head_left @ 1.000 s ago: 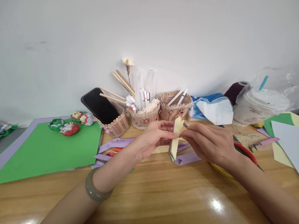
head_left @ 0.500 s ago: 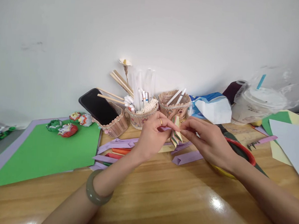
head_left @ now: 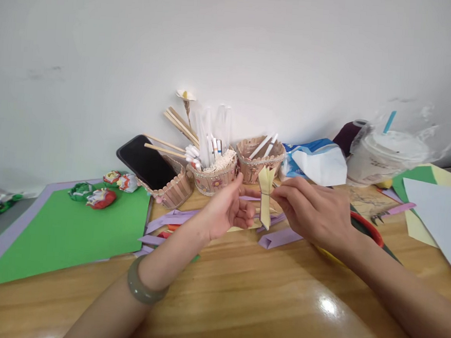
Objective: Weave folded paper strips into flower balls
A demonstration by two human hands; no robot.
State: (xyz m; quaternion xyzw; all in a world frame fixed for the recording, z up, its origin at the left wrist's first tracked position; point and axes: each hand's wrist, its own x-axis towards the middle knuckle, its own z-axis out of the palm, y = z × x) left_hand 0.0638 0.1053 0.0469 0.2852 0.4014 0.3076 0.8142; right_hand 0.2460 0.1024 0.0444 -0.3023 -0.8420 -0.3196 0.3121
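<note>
A bundle of folded yellowish paper (head_left: 264,205) stands upright above the table, cinched at the middle by a thin dark wire and fanned out at the top. My right hand (head_left: 315,206) pinches the wire at the bundle's right side; the fingertips partly hide it. Just left of the bundle is my left hand (head_left: 230,210), palm turned up and thumb raised apart from the fingers. Its index finger reaches toward the bundle, the others curl loosely; whether it touches the paper I cannot tell. Below lie folded purple paper strips (head_left: 280,238).
Craft-stick baskets (head_left: 213,181) with sticks and pens line the wall, a phone (head_left: 147,161) leaning in one. Green paper (head_left: 89,237) bears small paper flowers (head_left: 102,198). On the right are scissors (head_left: 366,228), a tissue pack (head_left: 316,160), a lidded cup (head_left: 388,154) and a pink-handled cutter (head_left: 400,208).
My left hand has let go of the bundle and turned palm up. The bundle has rotated, showing a plain yellowish face instead of coloured layered edges. My right hand keeps its pinch.
</note>
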